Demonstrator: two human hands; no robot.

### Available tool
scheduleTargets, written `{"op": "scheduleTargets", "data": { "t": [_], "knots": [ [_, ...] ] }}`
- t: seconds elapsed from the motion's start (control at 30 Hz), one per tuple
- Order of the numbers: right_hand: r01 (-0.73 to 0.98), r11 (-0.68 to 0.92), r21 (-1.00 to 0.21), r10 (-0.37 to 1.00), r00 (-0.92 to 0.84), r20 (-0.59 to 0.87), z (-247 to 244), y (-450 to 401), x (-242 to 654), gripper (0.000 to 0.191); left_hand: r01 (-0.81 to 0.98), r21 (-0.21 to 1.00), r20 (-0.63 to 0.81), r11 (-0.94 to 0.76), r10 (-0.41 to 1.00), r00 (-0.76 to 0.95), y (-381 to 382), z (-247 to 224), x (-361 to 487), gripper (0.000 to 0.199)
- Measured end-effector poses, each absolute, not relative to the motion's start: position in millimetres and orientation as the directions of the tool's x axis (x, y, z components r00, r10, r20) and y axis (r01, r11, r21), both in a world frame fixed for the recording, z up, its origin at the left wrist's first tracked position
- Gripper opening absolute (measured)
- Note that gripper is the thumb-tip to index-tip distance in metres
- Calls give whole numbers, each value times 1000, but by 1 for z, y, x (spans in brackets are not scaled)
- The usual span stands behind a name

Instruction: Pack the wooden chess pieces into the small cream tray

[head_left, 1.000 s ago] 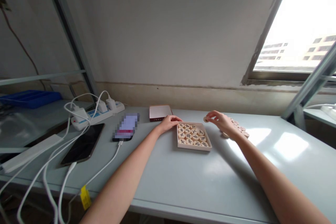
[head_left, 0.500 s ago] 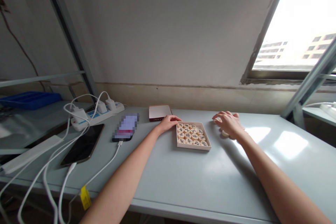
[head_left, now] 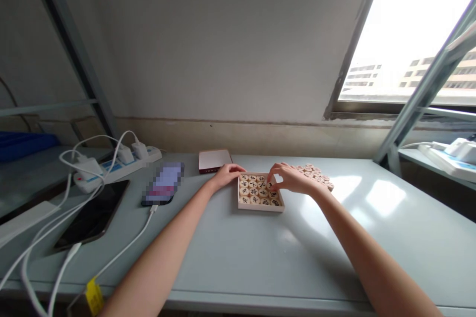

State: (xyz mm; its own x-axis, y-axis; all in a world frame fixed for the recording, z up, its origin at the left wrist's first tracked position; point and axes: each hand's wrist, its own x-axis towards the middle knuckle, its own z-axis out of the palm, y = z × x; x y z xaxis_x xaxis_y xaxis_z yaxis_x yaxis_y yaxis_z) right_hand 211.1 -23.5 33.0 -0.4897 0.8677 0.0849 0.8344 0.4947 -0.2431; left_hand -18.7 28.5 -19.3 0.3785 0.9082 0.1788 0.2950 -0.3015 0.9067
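A shallow white box (head_left: 260,207) holds rows of round wooden Chinese chess pieces (head_left: 254,191) with dark characters facing up. My left hand (head_left: 226,175) grips its far left corner, fingers along the rim and thumb against the side. Over the right side of the box, my right hand (head_left: 288,178) has its thumb and fingertips pinched on a Chinese chess piece (head_left: 270,185), mostly covered by the fingers. Behind that hand, a cluster of Chinese chess pieces (head_left: 312,172) with reddish characters lies on the desk, partly hidden by the hand and wrist.
A box lid (head_left: 214,160), white inside, lies behind my left hand. To the left are a charging phone (head_left: 163,184), a dark tablet-like device (head_left: 94,213), loose white cables and a power strip (head_left: 122,166). The wall borders the grey desk (head_left: 238,257) at the back.
My right hand has moved left from the loose pieces to the box's right side, uncovering much of the cluster. My left hand stays at the box. The camera view has swung slightly right.
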Motion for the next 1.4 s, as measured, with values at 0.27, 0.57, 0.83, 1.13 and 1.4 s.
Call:
{"op": "scheduleTargets", "data": {
  "t": [0.27,0.57,0.83,1.13,1.4],
  "knots": [
    [771,454,-447,868,-495,28,31,-12,214,20,277,916,161,-291,898,409,25,-16,-18,24],
    [950,174,-261,974,-126,188,27,-9,256,20,282,913,166,-295,900,402,23,-15,-18,24],
    [985,120,-121,949,-78,305,21,-5,264,19,275,914,170,-298,897,408,25,-17,-18,25],
    [760,511,-402,806,-586,-83,45,-26,217,24,282,910,174,-303,898,404,27,-19,-18,24],
    [770,484,-415,815,-569,-105,41,-23,210,25,284,909,174,-305,897,406,26,-19,-18,24]
  ]
}}
